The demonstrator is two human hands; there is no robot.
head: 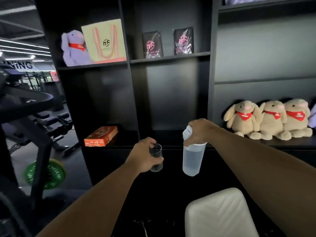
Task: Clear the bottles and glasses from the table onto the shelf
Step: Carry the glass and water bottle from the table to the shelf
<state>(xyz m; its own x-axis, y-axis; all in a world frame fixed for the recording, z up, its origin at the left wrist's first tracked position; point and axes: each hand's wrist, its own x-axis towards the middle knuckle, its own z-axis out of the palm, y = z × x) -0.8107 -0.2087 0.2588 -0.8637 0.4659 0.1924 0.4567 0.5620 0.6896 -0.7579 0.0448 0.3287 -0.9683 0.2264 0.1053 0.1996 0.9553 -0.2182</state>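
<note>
Black shelf (169, 57), clear glass (156, 157), translucent white bottle (192, 159), beige rabbits (266, 119) with red bandanas, orange patterned box (100, 136), lilac rabbit (73, 48)

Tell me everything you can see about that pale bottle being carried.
The bottle is a tall, translucent, pale bluish-white shaker of plastic-looking material, with a white flip-top lid. It hangs upright, slightly tilted, in the air before the dark shelf. The right hand closes its grip over the lid from above; nothing else touches it. It seems mostly full of a cloudy liquid, though I cannot be sure.
</note>
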